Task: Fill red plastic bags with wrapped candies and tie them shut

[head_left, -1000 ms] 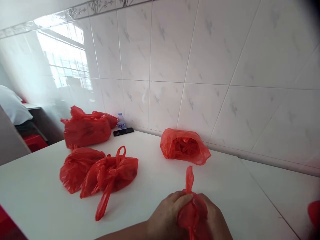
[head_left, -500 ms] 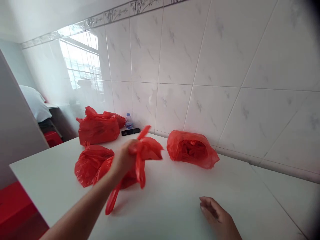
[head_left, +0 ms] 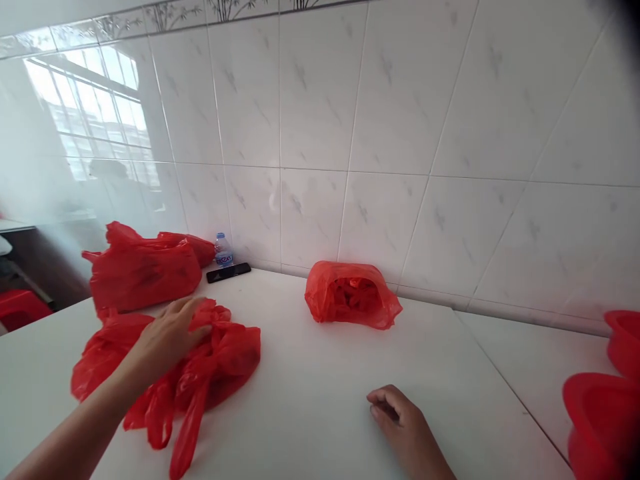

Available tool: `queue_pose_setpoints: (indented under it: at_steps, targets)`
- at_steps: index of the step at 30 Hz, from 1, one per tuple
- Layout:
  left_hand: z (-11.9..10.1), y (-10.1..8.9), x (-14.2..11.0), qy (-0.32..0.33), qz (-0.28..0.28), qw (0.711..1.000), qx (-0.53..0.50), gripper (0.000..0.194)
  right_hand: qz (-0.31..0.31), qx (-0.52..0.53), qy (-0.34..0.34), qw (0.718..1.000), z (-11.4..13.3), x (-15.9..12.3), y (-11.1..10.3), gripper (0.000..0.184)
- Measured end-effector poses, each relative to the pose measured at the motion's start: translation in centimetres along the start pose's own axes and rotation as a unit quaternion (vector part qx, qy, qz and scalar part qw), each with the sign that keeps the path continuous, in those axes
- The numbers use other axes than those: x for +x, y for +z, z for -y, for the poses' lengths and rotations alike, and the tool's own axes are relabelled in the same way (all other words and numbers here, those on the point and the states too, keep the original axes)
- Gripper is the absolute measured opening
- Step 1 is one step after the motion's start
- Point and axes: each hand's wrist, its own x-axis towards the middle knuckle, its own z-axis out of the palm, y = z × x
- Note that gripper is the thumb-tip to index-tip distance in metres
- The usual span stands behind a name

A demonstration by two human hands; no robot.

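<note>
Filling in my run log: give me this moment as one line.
left hand: flat on pile of tied red plastic bags | right hand: resting empty on white table | open red bag: by tiled wall

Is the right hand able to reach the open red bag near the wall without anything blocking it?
Probably yes. The right hand rests on the white table, and only bare tabletop lies between it and the open red bag. The left hand is off to the side on other bags.
</note>
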Motion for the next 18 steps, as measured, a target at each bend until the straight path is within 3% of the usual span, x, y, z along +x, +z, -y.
queue_pose_setpoints:
  at_steps: [5, 10, 12, 15, 18]
  targets:
    - [-6.9, 1.6, 0.2, 0.135, 0.133, 0.980, -0.058, 0.038, 0.019, -0.013, 0.011, 1.000, 0.1, 0.2, -0.2, 0.016]
    - [-15.0, 6.4, -1.3, 0.263, 0.284, 0.914, -0.122, 0.041, 0.027, -0.008, -0.001, 1.000, 0.5, 0.1, -0.6, 0.013]
    - [-17.2, 8.9, -1.8, 0.263, 0.308, 0.907, -0.115, 0.049, 0.012, -0.017, -0.012, 1.000, 0.6, -0.1, -0.9, 0.014]
    - [-19.1, 12.9, -2.0, 0.213, 0.320, 0.920, -0.073, 0.062, -0.046, -0.058, -0.047, 0.996, 0.2, -0.1, -1.4, 0.015]
    - [-19.4, 16.3, -1.6, 0.151, 0.309, 0.938, -0.032, 0.043, -0.080, -0.104, -0.052, 0.990, -0.7, 0.2, -1.8, 0.017]
